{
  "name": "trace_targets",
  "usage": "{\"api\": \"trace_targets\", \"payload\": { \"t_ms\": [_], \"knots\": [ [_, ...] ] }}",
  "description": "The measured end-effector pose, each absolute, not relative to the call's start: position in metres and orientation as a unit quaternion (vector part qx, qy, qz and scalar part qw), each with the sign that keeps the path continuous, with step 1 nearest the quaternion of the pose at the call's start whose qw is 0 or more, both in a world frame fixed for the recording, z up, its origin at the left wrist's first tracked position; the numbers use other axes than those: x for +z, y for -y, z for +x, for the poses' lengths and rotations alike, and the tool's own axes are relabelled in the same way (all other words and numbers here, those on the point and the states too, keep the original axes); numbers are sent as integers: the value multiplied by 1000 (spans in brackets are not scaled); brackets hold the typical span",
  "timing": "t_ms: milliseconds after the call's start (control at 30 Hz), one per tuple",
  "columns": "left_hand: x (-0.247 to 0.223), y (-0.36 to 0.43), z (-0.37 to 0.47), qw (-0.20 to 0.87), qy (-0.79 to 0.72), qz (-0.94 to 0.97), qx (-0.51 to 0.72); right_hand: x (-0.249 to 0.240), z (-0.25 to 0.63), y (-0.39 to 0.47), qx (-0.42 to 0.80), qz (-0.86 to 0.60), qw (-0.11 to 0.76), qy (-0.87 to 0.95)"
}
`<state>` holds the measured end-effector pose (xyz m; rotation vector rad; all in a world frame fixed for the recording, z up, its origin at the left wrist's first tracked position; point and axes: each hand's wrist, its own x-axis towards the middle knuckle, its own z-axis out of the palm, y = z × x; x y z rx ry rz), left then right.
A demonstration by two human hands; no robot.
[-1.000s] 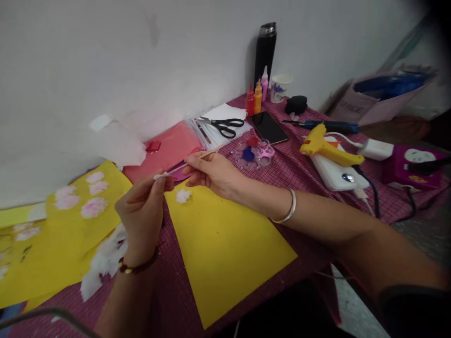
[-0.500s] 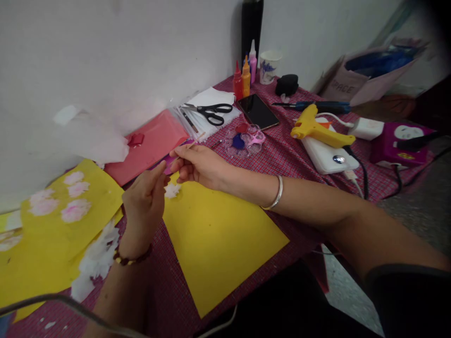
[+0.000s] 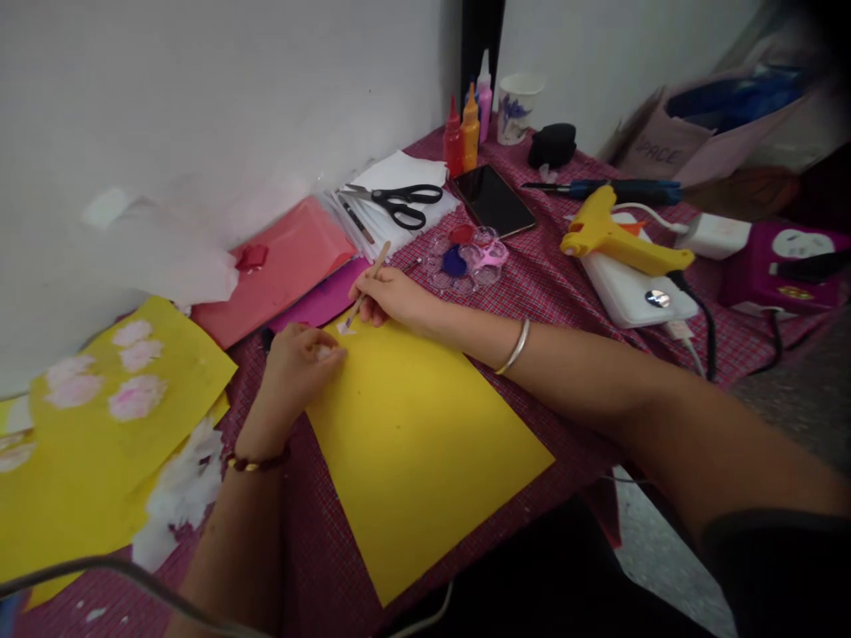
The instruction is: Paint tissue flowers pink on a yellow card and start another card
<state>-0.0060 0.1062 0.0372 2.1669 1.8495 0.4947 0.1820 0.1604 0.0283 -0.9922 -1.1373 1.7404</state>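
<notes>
My right hand (image 3: pixel 386 299) is closed around a thin wooden paintbrush (image 3: pixel 378 264), held tilted with its purple-stained tip down. That tip meets a small white paper flower (image 3: pixel 347 328) at the far end of a yellow sheet (image 3: pixel 425 443). Just left of it, my left hand (image 3: pixel 302 363) has its fingers curled together at the sheet's left edge. A bit of white tissue shows between its thumb and fingers; whether it belongs to the flower I cannot tell. Beyond my right hand lies a clear flower-shaped palette (image 3: pixel 475 276) with red, blue and pink paint.
On the left, another yellow sheet (image 3: pixel 86 461) bears pink-white flowers beside torn white tissue (image 3: pixel 179 496). Scissors (image 3: pixel 399 197), a phone (image 3: pixel 493 200), paint bottles (image 3: pixel 470 133) and a paper cup (image 3: pixel 519 108) stand behind. To the right are a yellow glue gun (image 3: pixel 621 235) and a white power bank (image 3: pixel 638 288).
My right hand has lowered the paintbrush onto the white flower and turned it steeper. My left hand has moved down and right to the sheet's edge, its fingers now curled inward.
</notes>
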Motion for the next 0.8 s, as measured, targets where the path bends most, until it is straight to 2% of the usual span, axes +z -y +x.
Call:
{"api": "trace_targets", "payload": {
  "t_ms": [267, 800],
  "knots": [
    [42, -102, -17, 216, -675, 684, 171, 20, 170, -155, 665, -338, 394, 537],
    [40, -102, -20, 231, -675, 674, 189, 18, 163, -140, 538, -317, 351, 698]
  ]
}}
